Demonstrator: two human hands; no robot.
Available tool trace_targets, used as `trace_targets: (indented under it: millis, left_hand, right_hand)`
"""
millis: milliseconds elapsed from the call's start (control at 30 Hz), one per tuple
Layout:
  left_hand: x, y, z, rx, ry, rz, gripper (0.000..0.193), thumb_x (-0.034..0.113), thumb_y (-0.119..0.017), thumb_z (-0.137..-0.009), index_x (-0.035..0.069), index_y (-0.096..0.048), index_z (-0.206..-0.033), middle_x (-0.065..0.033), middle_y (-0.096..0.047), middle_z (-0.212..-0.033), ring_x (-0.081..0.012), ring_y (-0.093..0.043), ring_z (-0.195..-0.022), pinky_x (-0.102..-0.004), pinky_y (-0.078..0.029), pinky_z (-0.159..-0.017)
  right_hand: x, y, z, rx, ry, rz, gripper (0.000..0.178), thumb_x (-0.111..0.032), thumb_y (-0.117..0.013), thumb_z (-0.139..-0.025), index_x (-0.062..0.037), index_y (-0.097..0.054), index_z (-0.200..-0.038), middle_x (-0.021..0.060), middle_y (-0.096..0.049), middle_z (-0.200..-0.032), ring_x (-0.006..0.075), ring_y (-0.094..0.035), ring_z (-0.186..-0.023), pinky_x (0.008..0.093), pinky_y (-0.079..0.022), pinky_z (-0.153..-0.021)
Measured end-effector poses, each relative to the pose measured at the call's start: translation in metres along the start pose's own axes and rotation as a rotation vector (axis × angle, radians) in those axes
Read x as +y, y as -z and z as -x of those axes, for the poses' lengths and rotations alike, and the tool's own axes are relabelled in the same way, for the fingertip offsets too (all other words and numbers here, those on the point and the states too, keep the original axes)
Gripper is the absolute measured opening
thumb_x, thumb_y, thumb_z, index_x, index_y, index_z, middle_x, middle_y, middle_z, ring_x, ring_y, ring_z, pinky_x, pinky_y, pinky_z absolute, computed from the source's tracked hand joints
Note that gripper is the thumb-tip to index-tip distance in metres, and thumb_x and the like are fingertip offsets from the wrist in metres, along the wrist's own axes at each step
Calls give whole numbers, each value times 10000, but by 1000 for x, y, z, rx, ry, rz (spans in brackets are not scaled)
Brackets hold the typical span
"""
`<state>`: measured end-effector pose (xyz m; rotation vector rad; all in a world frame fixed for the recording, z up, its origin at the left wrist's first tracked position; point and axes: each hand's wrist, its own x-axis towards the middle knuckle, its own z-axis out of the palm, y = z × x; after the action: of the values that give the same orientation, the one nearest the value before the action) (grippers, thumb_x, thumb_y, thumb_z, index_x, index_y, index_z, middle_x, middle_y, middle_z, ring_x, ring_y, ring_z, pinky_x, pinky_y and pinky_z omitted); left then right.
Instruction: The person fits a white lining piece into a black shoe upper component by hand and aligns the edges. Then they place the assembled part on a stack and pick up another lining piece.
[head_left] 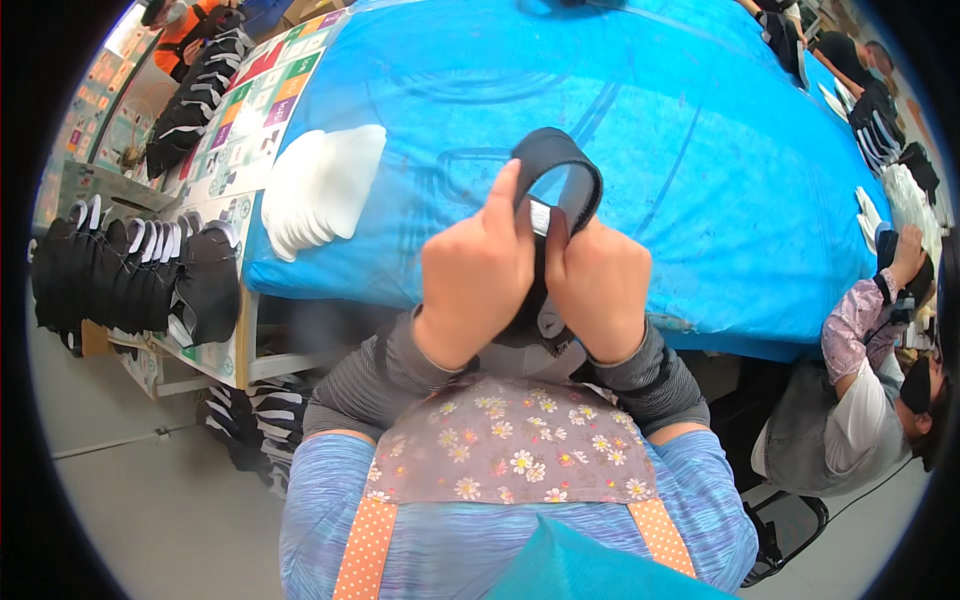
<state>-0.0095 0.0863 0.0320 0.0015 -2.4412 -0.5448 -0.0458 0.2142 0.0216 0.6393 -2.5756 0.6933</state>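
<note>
Black shoe parts with pale tongues (130, 265), packed in a row, well to the left of the left hand
Co-worker in orange (185, 45), far beyond the left hand and to its left
Row of dark shoe parts with white edges (205, 90), nearer than that co-worker, ahead of the left hand and to its left
Printed board (232, 170), covered in coloured squares, beneath that row, left of the left hand
Dark and white bundles (260, 425), below table level, nearer the body than the left hand and to its left
White shoe-shaped sheets (325, 190), fanned in an overlapping pile, ahead and left of the left hand
Left hand (475, 275), gripping the left side of the black shoe part, index finger stretched up along its edge
Black shoe part (552, 148), held up between both hands, its upper end bent into an open loop above the knuckles, small white patch (540, 217) inside
Right hand (602, 285), fingers curled, gripping the right side of the same part, thumb upright against the loop
Blue table cover (720, 240), spread beyond and beneath both hands
Co-worker's patterned pink sleeve (850, 325), well to the right of the right hand
</note>
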Motion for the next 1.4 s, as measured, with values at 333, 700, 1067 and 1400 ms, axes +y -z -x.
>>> trace_targets:
  millis: [333,700,1067,1400]
  left_hand:
    - [-32,3,0,65,52,304,374,116,-633,-914,77,-596,-1284,-164,-640,-700,-330,-632,-600,-419,-468,-526]
    - [-112,96,60,427,-128,326,419,-71,-593,-790,37,-626,-1193,-200,-682,-1179,-363,-708,-941,-360,-578,-743]
    - [-201,171,134,1257,279,40,979,465,-733,-863,-5,-174,-1514,-260,-320,-1533,-350,-350,-1408,-488,-254,-1160]
    - [-289,181,138,806,581,65,1083,219,-912,-689,-37,-241,-1499,-198,-387,-1483,-289,-426,-1347,-376,-355,-1118]
  right_hand:
    - [-1,13,-4,-120,-45,-31,248,-262,-603,-939,-29,-624,-855,196,-637,-677,386,-638,-595,457,-482,-531]
    - [-13,20,-48,-795,-125,-1155,338,-110,-584,-989,-39,-555,-1319,-31,-590,-843,31,-512,-719,200,-438,-642]
    - [-155,52,-153,-726,552,-1446,244,-129,-653,-961,7,-583,-1151,15,-600,-985,88,-557,-894,239,-453,-790]
    - [-312,-61,-222,-70,1190,-913,288,-166,-625,-986,-14,-576,-1226,80,-624,-961,135,-607,-888,279,-501,-773]
